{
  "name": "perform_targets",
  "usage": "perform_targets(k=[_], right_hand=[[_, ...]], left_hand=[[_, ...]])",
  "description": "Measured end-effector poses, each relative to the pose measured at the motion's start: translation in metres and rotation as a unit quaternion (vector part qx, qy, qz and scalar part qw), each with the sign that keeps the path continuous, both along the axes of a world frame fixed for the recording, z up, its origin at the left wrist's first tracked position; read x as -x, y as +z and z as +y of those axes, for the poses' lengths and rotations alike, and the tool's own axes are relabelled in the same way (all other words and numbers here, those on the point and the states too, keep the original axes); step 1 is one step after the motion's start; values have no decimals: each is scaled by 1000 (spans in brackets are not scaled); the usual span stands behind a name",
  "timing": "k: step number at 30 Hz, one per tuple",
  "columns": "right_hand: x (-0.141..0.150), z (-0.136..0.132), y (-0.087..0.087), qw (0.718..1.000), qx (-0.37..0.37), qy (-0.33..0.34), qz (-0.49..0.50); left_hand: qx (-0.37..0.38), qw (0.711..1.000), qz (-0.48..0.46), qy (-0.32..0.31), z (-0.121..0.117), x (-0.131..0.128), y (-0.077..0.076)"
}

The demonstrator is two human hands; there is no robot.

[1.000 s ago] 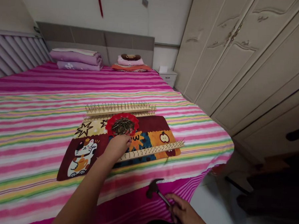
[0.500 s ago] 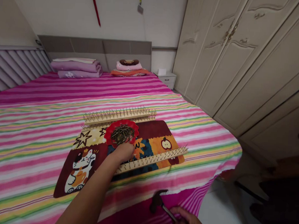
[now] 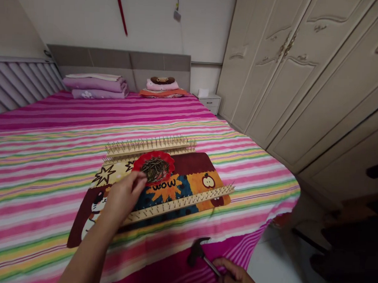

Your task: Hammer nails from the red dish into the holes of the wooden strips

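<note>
My right hand [image 3: 232,277], low at the bed's near edge, grips a claw hammer [image 3: 212,267] by its handle, the dark head pointing away. At the front left rim of a red scalloped bowl [image 3: 137,160] is my left hand [image 3: 127,195], its fingers drawn together; anything between them is too small to make out. Thin nails [image 3: 156,169] fill the bowl in a loose heap. In front of it lies a wooden strip [image 3: 185,203] with nails standing along its length; its left end is near my left wrist. Behind the bowl are more nail-studded wooden strips [image 3: 150,147].
A patterned mat [image 3: 194,163] lies under the bowl and front strip, on a striped bedsheet [image 3: 254,162]. Folded bedding [image 3: 97,85] and a smaller pile [image 3: 162,87] rest by the headboard [image 3: 114,59]. A wardrobe [image 3: 274,78] stands to the right, beside the floor.
My left hand has moved left, from the bowl's front right over the wooden strip to its front left rim, uncovering the mat's lettering. My right hand still grips the hammer, almost in place.
</note>
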State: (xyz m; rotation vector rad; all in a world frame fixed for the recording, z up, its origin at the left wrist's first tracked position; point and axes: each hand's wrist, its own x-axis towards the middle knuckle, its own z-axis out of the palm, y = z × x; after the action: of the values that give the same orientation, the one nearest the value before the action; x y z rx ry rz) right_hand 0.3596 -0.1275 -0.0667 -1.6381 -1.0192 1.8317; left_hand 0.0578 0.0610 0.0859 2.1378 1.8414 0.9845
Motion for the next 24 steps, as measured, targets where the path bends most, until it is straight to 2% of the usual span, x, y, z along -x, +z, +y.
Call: perform_targets(k=[2, 6, 8, 10, 12, 18, 21, 24], right_hand=[[1, 2, 4, 1000, 3, 1, -2], [3, 5, 4, 1000, -1, -5, -1], [4, 5, 3, 1000, 0, -7, -1], [5, 4, 1, 1000, 2, -7, -3], [5, 3, 2, 1000, 5, -4, 0], [4, 3, 5, 1000, 3, 0, 13], [3, 4, 4, 1000, 4, -9, 12], [1, 6, 2, 1000, 9, -18, 12]], left_hand=[[31, 999, -27, -19, -39, -1, -28], [107, 992, -29, -66, -108, -5, -104], [118, 991, -15, -54, -130, -5, -136], [103, 993, -6, -48, -143, -3, -157], [90, 995, 6, -41, -149, -2, -165], [63, 997, 32, -7, -151, -7, -165], [45, 999, 20, -7, -152, -7, -171], [63, 998, 0, -15, -152, -3, -179]])
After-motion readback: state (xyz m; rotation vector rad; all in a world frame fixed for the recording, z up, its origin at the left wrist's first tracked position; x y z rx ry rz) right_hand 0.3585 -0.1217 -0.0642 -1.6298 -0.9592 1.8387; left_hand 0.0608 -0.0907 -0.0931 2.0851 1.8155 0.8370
